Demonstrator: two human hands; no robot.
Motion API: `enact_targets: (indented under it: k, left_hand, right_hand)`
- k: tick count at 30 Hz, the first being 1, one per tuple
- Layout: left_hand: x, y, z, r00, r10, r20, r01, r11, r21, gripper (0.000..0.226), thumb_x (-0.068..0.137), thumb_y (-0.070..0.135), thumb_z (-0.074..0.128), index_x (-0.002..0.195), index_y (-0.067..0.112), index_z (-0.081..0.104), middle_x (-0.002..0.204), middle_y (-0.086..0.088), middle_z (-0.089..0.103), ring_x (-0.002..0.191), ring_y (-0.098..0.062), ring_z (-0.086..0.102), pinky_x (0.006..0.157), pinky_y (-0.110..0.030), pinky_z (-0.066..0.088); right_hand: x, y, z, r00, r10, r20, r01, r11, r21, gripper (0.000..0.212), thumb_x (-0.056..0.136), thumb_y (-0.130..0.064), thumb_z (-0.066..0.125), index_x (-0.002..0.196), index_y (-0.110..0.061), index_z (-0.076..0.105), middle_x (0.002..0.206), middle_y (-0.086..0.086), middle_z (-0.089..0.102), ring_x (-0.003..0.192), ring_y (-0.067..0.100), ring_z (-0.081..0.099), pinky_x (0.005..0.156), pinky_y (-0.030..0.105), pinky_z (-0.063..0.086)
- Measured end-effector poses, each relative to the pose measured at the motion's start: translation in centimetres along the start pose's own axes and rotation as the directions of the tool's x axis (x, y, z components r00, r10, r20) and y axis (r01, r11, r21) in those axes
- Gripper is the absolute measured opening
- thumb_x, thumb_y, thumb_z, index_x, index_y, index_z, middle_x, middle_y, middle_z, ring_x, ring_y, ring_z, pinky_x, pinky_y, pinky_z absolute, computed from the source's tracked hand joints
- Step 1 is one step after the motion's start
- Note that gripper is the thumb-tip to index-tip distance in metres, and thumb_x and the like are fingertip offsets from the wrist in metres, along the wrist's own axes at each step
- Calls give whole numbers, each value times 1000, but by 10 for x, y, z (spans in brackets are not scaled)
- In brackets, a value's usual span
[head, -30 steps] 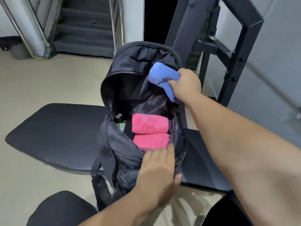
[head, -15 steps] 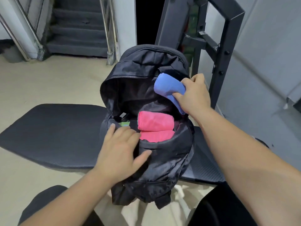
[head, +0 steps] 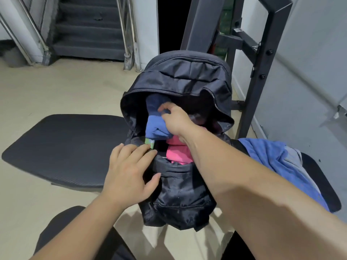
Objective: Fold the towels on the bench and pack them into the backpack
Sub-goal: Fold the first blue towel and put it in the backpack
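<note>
The black backpack (head: 184, 196) stands open on the black bench (head: 65, 147). My right hand (head: 176, 121) reaches inside its mouth, shut on a rolled blue towel (head: 155, 126) that sits upright at the back left of the compartment. Pink rolled towels (head: 178, 154) lie below it inside the bag, partly hidden by my right forearm. My left hand (head: 129, 169) rests flat, fingers apart, on the bag's front left rim, next to a small green tag (head: 149, 142). An unfolded blue towel (head: 281, 162) lies on the bench to the right.
A black metal rack frame (head: 262, 59) stands behind and right of the backpack. Grey stairs with a steel rail (head: 88, 29) rise at the back left. Beige floor (head: 56, 94) surrounds the bench. A grey wall (head: 309, 81) is on the right.
My right hand has pushed the blue towel from above the bag's right rim down into the compartment, toward its left. My left hand stayed on the front rim, and the view shifted, revealing the unfolded blue towel.
</note>
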State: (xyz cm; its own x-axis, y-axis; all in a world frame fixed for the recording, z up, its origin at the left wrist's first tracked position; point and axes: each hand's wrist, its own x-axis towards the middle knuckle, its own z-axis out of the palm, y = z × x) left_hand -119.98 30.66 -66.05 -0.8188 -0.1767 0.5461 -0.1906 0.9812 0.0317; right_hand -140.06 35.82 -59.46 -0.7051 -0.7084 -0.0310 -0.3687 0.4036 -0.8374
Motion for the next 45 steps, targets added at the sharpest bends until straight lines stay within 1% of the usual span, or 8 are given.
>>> enact_targets:
  k: [9,13,17,23,31,35,40,45]
  left_hand:
    - [-7,-7,10,991,83,-105,-77,995,58,41,81,38,71,115,15,74,121,-4,69,91,-33,60,86,-48,40]
    - [-8,-9,11,993,71,-94,-67,997,40,41,84,39,70,117,16,73,123,-3,69,93,-32,61,86,-48,40]
    - [-6,-9,9,994,73,-81,-71,997,38,41,85,39,70,118,16,72,123,-2,68,92,-33,60,85,-47,40]
    - [-5,-5,5,998,59,-32,-58,998,37,41,84,38,69,120,17,71,125,-1,66,95,-32,59,86,-47,40]
    - [11,20,0,998,35,-49,-37,999,-35,49,75,34,71,117,10,71,120,-8,67,106,-36,59,92,-49,41]
    - [28,65,3,994,110,-15,-111,988,-110,54,77,36,70,124,9,66,120,-8,65,108,-35,58,96,-53,42]
    - [39,114,22,980,151,129,-146,988,-42,71,80,43,64,143,14,51,127,-6,59,111,-33,54,96,-51,40]
    - [39,116,37,985,164,45,-166,984,62,71,75,18,72,143,16,53,94,-4,57,79,-29,48,70,-40,30]
  right_hand:
    - [0,33,35,870,138,473,327,557,-764,55,102,-35,49,153,-20,36,148,12,48,131,33,50,99,39,44]
    - [-8,17,35,851,-220,477,522,240,-819,42,99,-36,50,140,-27,49,144,11,39,129,33,44,95,43,39]
    - [-8,32,33,787,228,573,569,91,-818,77,103,-31,42,158,-40,-12,168,8,-15,154,34,-13,118,66,-6]
    - [-4,34,41,774,236,588,607,-9,-795,83,101,-34,49,158,-40,-12,168,5,-19,154,34,-16,114,73,-9]
    - [-33,32,-24,904,-346,252,422,624,-658,51,96,-43,55,144,-26,52,141,2,54,130,28,46,106,47,42]
    - [-63,62,-64,733,-629,-258,377,692,-615,22,90,-35,59,89,-17,71,86,0,62,85,25,56,75,39,46]
    - [-74,109,-87,706,-284,-648,70,939,-336,53,84,-48,67,131,-24,56,123,4,57,118,27,51,102,43,41]
    - [-66,118,-84,979,134,-154,-79,944,319,97,90,-45,71,159,-46,2,167,-8,15,149,6,20,110,24,24]
